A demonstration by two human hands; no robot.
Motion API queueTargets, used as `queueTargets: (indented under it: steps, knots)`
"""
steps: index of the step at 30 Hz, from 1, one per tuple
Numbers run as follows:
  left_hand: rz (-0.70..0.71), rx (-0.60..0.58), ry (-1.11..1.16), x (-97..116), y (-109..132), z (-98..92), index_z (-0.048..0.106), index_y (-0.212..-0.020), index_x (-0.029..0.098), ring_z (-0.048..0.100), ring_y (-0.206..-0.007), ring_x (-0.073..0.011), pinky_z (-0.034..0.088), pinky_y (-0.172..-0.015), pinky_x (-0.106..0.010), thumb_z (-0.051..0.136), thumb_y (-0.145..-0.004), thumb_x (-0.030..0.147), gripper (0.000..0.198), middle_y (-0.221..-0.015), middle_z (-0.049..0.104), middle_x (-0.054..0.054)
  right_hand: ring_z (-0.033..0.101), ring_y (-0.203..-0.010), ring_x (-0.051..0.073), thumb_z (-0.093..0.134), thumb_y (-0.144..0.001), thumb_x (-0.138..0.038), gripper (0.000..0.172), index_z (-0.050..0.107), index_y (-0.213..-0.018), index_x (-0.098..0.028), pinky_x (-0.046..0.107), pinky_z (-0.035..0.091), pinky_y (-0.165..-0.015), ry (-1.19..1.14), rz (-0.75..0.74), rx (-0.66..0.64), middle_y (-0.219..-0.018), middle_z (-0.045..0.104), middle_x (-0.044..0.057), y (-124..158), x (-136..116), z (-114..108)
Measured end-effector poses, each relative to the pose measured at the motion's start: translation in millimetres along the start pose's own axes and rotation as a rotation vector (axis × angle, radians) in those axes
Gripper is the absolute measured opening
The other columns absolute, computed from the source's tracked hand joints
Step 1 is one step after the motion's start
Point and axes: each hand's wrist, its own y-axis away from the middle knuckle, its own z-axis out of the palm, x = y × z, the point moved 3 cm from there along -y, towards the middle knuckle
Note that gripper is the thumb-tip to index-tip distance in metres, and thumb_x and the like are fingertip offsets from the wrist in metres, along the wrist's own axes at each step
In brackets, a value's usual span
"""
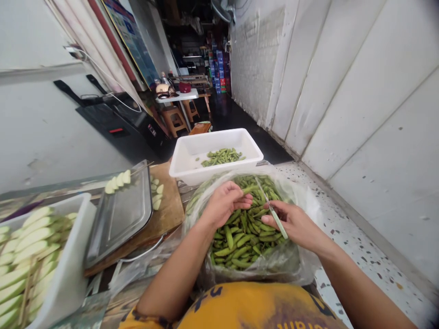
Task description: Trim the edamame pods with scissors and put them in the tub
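My left hand point(229, 203) is above a clear plastic bag point(308, 205) full of green soybean pods point(240, 246). Thumb and forefinger pinch a single pod point(251, 188), its tip pointing right. On the right of the bag, my right hand point(291, 221) grips a small knife point(278, 223) with a pale green handle. Its thin blade slants up and away, close to the pod in my left hand. Beyond the bag stands a white plastic tub point(178, 169) with a small heap of pods point(222, 156) on its bottom.
At left, a metal tray point(125, 219) bearing skewered pale green slices point(118, 181) lies on a wooden board point(171, 196). A white bin point(73, 256) of more slices stands at front left. A white wall point(370, 91) runs along the right; a small table point(178, 96) is farther back.
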Motion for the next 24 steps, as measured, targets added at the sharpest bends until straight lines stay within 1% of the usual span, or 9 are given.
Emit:
queueTargets:
  steps: [4, 8, 11, 15, 18, 20, 21, 23, 24]
  knots:
    - [0.004, -0.054, 0.061, 1.6, 1.7, 1.2, 0.047, -0.085, 0.017, 0.067, -0.068, -0.0118, 0.054, -0.066, -0.023, 0.061, -0.077, 0.016, 0.016, -0.074, 0.070, -0.004, 0.057, -0.069, 0.018, 0.059, -0.081, -0.054, 0.045, 0.066, -0.103, -0.016, 0.027, 0.044, -0.060, -0.091, 0.019, 0.001, -0.080, 0.065, 0.004, -4.1, 1.0, -2.4]
    - [0.012, -0.091, 0.036, -1.8, 2.4, 4.4, 0.054, -0.094, 0.012, 0.068, -0.072, -0.0129, 0.055, -0.073, -0.026, 0.066, -0.077, 0.019, 0.021, -0.080, 0.070, -0.007, 0.057, -0.069, 0.018, 0.062, -0.078, -0.053, 0.042, 0.069, -0.096, -0.016, 0.027, 0.044, -0.058, -0.159, -0.004, -0.055, -0.076, 0.064, 0.003, -7.9, -4.8, -2.4]
    - [0.007, -0.126, -0.014, -4.7, 3.6, 7.1, 0.055, -0.094, 0.011, 0.067, -0.067, -0.0128, 0.055, -0.068, -0.025, 0.068, -0.077, 0.024, 0.025, -0.079, 0.070, -0.008, 0.053, -0.064, 0.016, 0.063, -0.077, -0.053, 0.039, 0.068, -0.089, -0.016, 0.025, 0.042, -0.054, -0.202, -0.010, -0.077, -0.070, 0.060, 0.001, -9.8, -7.7, 0.3]
    - [-0.005, -0.147, -0.089, -6.2, 4.8, 7.5, 0.052, -0.093, 0.012, 0.065, -0.061, -0.0116, 0.053, -0.060, -0.023, 0.068, -0.077, 0.028, 0.028, -0.076, 0.069, -0.007, 0.044, -0.053, 0.011, 0.062, -0.078, -0.053, 0.037, 0.065, -0.081, -0.016, 0.022, 0.034, -0.047, -0.287, 0.039, -0.116, -0.058, 0.049, -0.003, -9.7, -4.2, 8.2]
    - [-0.034, -0.143, -0.173, -7.3, 3.8, 5.3, 0.052, -0.092, 0.013, 0.063, -0.058, -0.0112, 0.051, -0.057, -0.023, 0.067, -0.077, 0.031, 0.028, -0.072, 0.067, -0.005, 0.041, -0.048, 0.009, 0.064, -0.076, -0.054, 0.039, 0.060, -0.070, -0.016, 0.022, 0.034, -0.045, -0.331, 0.089, -0.140, -0.052, 0.045, -0.005, -8.1, -0.1, 11.5]
    - [-0.005, -0.110, -0.271, -6.3, 1.3, 1.4, 0.053, -0.098, 0.012, 0.061, -0.058, -0.0108, 0.049, -0.057, -0.024, 0.064, -0.079, 0.027, 0.027, -0.072, 0.066, -0.004, 0.041, -0.047, 0.009, 0.066, -0.074, -0.056, 0.041, 0.058, -0.068, -0.016, 0.022, 0.036, -0.045, -0.352, 0.125, -0.150, -0.050, 0.045, -0.005, -6.8, 1.7, 9.1]
    - [0.037, -0.076, -0.333, -4.7, -0.3, -1.5, 0.054, -0.103, 0.013, 0.061, -0.060, -0.0108, 0.049, -0.058, -0.024, 0.061, -0.080, 0.025, 0.027, -0.075, 0.066, -0.004, 0.042, -0.047, 0.009, 0.066, -0.073, -0.056, 0.041, 0.060, -0.071, -0.016, 0.022, 0.036, -0.045, -0.364, 0.142, -0.153, -0.051, 0.046, -0.005, -6.2, 2.4, 6.6]
    - [0.173, 0.027, -0.493, 0.4, -3.1, -8.2, 0.054, -0.110, 0.015, 0.060, -0.067, -0.0115, 0.048, -0.061, -0.025, 0.052, -0.081, 0.017, 0.030, -0.084, 0.065, -0.004, 0.044, -0.050, 0.010, 0.066, -0.073, -0.058, 0.043, 0.062, -0.082, -0.016, 0.021, 0.035, -0.044, -0.382, 0.151, -0.137, -0.054, 0.049, -0.004, -5.0, 3.6, -0.8]
    - [0.251, 0.097, -0.601, 3.2, -3.8, -11.3, 0.055, -0.110, 0.016, 0.060, -0.070, -0.0123, 0.048, -0.064, -0.026, 0.049, -0.080, 0.014, 0.031, -0.086, 0.065, -0.003, 0.045, -0.052, 0.011, 0.065, -0.073, -0.058, 0.045, 0.063, -0.087, -0.016, 0.021, 0.034, -0.044, -0.384, 0.142, -0.120, -0.057, 0.050, -0.003, -4.4, 4.2, -4.8]
